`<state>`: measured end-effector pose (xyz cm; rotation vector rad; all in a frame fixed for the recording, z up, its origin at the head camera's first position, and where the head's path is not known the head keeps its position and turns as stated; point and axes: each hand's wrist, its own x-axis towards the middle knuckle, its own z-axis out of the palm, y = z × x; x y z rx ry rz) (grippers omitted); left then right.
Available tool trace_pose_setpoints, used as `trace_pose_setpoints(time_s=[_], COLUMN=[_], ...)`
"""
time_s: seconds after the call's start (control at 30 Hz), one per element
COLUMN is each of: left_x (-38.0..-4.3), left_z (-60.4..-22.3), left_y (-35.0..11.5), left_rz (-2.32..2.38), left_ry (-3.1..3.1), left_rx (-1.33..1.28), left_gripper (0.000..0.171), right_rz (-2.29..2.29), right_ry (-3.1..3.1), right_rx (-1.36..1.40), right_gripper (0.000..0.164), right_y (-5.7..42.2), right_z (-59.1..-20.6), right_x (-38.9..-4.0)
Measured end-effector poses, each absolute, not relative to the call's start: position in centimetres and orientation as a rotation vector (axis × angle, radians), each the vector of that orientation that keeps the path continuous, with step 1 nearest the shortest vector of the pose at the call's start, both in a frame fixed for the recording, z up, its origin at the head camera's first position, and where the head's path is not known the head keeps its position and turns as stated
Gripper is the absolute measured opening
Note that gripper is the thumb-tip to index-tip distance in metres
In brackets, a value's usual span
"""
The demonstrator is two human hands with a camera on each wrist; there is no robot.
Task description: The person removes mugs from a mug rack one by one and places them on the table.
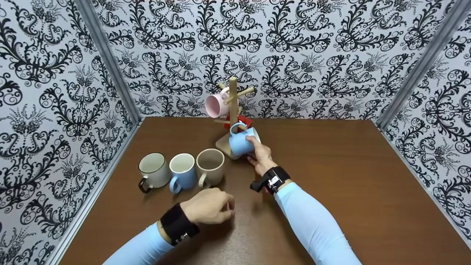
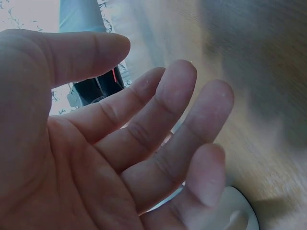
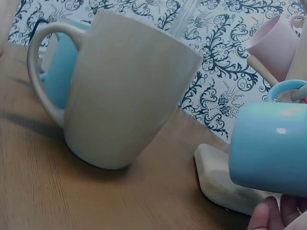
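My right hand (image 1: 262, 156) grips a light blue mug (image 1: 241, 142) by its body, low at the front of a wooden mug tree (image 1: 233, 105). The mug lies tilted with its handle upward, by a lower peg. In the right wrist view the handle meets a peg tip (image 3: 300, 93); whether it is fully round it I cannot tell. A pink mug (image 1: 217, 105) hangs from an upper peg at the left. My left hand (image 1: 209, 207) hovers above the table with loosely curled fingers (image 2: 177, 86) and holds nothing.
Left of the tree stand a beige mug (image 1: 211, 173), a second blue mug (image 1: 187, 177) and a white mug (image 1: 156, 173) with a black handle. Something red (image 1: 244, 120) shows behind the tree. Patterned walls (image 1: 294, 55) enclose the brown table (image 1: 331, 176).
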<state>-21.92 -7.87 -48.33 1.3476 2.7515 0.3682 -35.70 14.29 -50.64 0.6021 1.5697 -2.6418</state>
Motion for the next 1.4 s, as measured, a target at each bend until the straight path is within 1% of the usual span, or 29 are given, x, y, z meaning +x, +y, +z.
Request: trace_pose_setpoints(time_s=[0.07, 0.23, 0.3, 0.5, 0.77, 0.87, 1.07, 1.23, 1.4], left_x=[-21.9, -21.9, -21.9, -21.8, -21.7, -21.7, -21.8, -22.0, -22.3], left_z=[-48.3, -48.4, -48.4, -48.1, -48.0, -48.1, -48.4, -48.7, -49.0], left_y=[-7.8, -7.8, -7.8, -7.4, -6.9, -6.9, -7.0, -7.0, -6.8], left_rz=[0.371, 0.368, 0.370, 0.392, 0.392, 0.397, 0.435, 0.542, 0.627], left_ry=[2.749, 2.749, 2.748, 2.728, 2.694, 2.693, 2.697, 2.696, 2.689], left_rx=[1.352, 1.350, 1.342, 1.351, 1.328, 1.336, 1.367, 1.370, 1.395], left_gripper=[0.016, 0.017, 0.016, 0.015, 0.017, 0.017, 0.014, 0.011, 0.011], right_rz=[-2.683, -2.783, -2.816, -2.866, -2.799, -2.809, -2.826, -2.819, -2.824], right_ry=[1.576, 1.575, 1.597, 1.749, 1.783, 1.792, 1.872, 1.929, 1.974], right_rx=[0.591, 0.546, 0.561, 0.701, 0.723, 0.707, 0.666, 0.609, 0.558], right_gripper=[0.065, 0.078, 0.081, 0.081, 0.088, 0.086, 0.077, 0.077, 0.079], right_y=[14.3, 14.4, 14.5, 14.8, 15.3, 15.4, 15.3, 14.9, 14.7], right_z=[-50.5, -50.1, -49.9, -49.3, -49.2, -49.1, -48.7, -48.1, -47.8], right_x=[-35.7, -36.0, -36.1, -36.6, -36.2, -36.2, -36.6, -36.5, -36.3])
